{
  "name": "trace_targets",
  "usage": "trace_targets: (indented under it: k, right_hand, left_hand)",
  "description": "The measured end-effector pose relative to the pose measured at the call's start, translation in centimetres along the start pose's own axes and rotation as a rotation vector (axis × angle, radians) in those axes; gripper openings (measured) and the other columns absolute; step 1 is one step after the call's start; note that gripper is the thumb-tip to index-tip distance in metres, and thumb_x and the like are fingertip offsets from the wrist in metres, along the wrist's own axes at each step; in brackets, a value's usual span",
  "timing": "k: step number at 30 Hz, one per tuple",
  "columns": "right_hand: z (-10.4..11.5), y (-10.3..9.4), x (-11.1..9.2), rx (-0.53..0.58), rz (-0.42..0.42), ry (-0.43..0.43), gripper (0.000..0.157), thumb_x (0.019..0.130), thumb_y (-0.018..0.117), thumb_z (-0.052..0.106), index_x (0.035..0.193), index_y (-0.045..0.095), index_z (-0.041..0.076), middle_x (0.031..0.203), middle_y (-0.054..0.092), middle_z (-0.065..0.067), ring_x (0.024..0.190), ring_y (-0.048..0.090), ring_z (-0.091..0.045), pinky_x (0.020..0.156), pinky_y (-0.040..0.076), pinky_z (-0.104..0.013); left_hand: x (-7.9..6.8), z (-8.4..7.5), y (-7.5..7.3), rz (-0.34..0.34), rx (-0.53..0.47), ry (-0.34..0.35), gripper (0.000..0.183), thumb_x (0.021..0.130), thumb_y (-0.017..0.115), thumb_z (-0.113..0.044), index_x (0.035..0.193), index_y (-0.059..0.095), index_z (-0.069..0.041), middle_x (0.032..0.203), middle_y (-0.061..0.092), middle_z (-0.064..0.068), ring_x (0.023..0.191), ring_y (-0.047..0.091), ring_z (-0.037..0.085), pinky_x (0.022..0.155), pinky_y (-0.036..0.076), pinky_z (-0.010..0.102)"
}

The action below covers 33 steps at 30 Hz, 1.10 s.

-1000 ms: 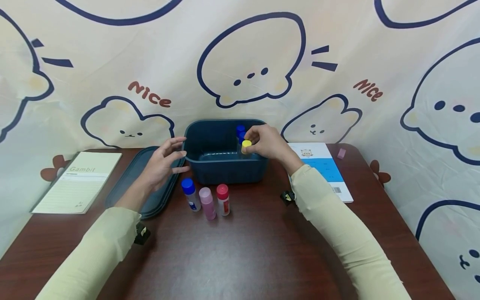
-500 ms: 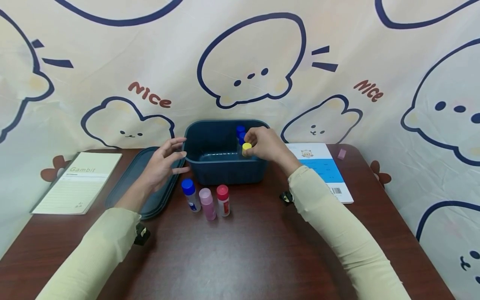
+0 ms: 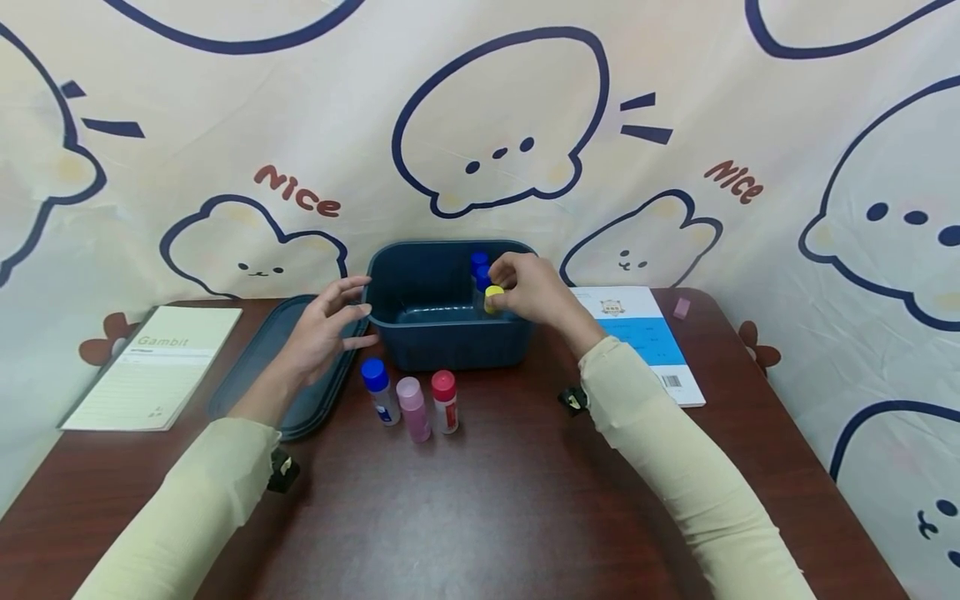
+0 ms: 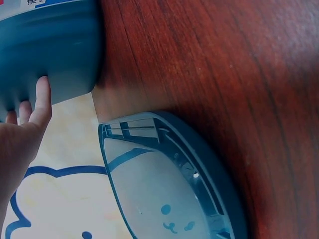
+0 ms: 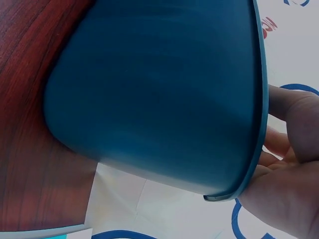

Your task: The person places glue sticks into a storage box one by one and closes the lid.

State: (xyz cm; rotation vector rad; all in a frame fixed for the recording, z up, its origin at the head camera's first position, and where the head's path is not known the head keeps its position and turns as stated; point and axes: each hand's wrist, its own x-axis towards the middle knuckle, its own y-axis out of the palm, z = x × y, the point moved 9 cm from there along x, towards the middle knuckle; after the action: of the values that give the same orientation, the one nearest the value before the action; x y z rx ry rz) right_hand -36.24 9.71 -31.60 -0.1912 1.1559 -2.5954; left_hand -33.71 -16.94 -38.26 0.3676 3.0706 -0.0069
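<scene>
A dark blue-green plastic box (image 3: pixel 461 346) stands at the back of the table. My left hand (image 3: pixel 321 329) is at its left end; in the left wrist view extended fingers (image 4: pixel 44 97) touch the wall. My right hand (image 3: pixel 536 292) reaches over the right rim and pinches the yellow cap (image 3: pixel 493 295) of a glue stick inside; its body is mostly hidden. Beside it in the box stand two blue-capped sticks (image 3: pixel 482 275). Before the box stand a blue-capped glue stick (image 3: pixel 380 392), a pink one (image 3: pixel 414 408) and a red-capped one (image 3: pixel 446 402).
Left of the box, partly under my left forearm, lies the box's lid (image 3: pixel 292 408). A cream notebook (image 3: pixel 161 367) lies at far left. Right of the box are a blue-and-white booklet (image 3: pixel 648 333) and a small pink eraser-like block (image 3: pixel 681 308). A printed cloth hangs behind the table.
My right hand and the yellow cap have sunk slightly into the box. My left hand keeps its place, and the sticks on the table stay where they were.
</scene>
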Motion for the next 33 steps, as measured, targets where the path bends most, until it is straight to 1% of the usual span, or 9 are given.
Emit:
trace_targets:
  k: [5,11,13,20,24,27,33]
  right_hand:
    - [0.0,-0.4,-0.4,0.042,-0.019,-0.002,0.034,0.094,0.074,0.014,0.124,0.063,0.004,0.121,0.066,-0.01,0.111,0.061,-0.025,0.097,0.053,-0.038]
    - [0.3,-0.9,-0.8,0.045,-0.06,-0.009,0.036,0.094,0.074,0.017,0.127,0.063,0.007,0.125,0.065,-0.009,0.115,0.059,-0.024,0.099,0.052,-0.039]
    - [0.5,-0.9,-1.0,0.049,-0.061,-0.026,0.037,0.094,0.074,0.017,0.128,0.064,0.006,0.126,0.065,-0.009,0.116,0.06,-0.024,0.1,0.052,-0.039]
    - [1.5,-0.6,-1.8,0.12,-0.059,-0.112,0.041,0.094,0.074,0.014,0.132,0.062,0.002,0.131,0.063,-0.014,0.119,0.059,-0.026,0.102,0.051,-0.038]
    - [2.2,-0.5,-2.6,0.156,-0.071,-0.161,0.042,0.094,0.074,0.013,0.132,0.061,0.002,0.131,0.063,-0.015,0.118,0.059,-0.026,0.103,0.051,-0.039]
    - [2.6,-0.5,-3.2,0.163,-0.081,-0.191,0.042,0.093,0.075,0.014,0.132,0.061,0.004,0.13,0.064,-0.014,0.117,0.06,-0.025,0.102,0.052,-0.039]
    - [3.3,-0.3,-4.1,0.16,-0.096,-0.251,0.04,0.092,0.076,0.014,0.129,0.063,0.004,0.127,0.067,-0.013,0.114,0.064,-0.027,0.098,0.054,-0.042]
  left_hand:
    - [0.0,0.0,0.0,0.001,0.0,0.003,0.051,0.107,0.049,-0.016,0.155,0.033,-0.011,0.162,0.021,0.015,0.144,0.024,0.04,0.09,0.056,0.045]
    - [0.0,0.0,-0.1,-0.001,0.003,0.008,0.051,0.107,0.05,-0.017,0.154,0.034,-0.011,0.162,0.021,0.015,0.144,0.024,0.039,0.087,0.058,0.04]
    - [0.0,0.1,-0.1,-0.002,0.002,0.007,0.051,0.107,0.05,-0.017,0.155,0.034,-0.011,0.162,0.021,0.015,0.144,0.024,0.039,0.087,0.058,0.04]
    - [0.0,0.1,-0.1,0.002,0.01,0.011,0.051,0.106,0.052,-0.022,0.154,0.035,-0.013,0.162,0.021,0.014,0.143,0.025,0.037,0.09,0.056,0.043]
    - [0.1,0.1,-0.1,0.0,0.013,0.009,0.05,0.106,0.052,-0.023,0.154,0.036,-0.014,0.162,0.021,0.014,0.143,0.026,0.037,0.089,0.057,0.042]
    - [0.1,0.1,-0.1,-0.001,0.015,0.006,0.05,0.106,0.052,-0.022,0.153,0.037,-0.015,0.163,0.021,0.014,0.143,0.026,0.037,0.088,0.058,0.041]
    - [0.1,0.2,-0.1,0.004,0.002,0.008,0.05,0.107,0.051,-0.019,0.154,0.035,-0.013,0.162,0.021,0.014,0.143,0.026,0.037,0.09,0.056,0.045]
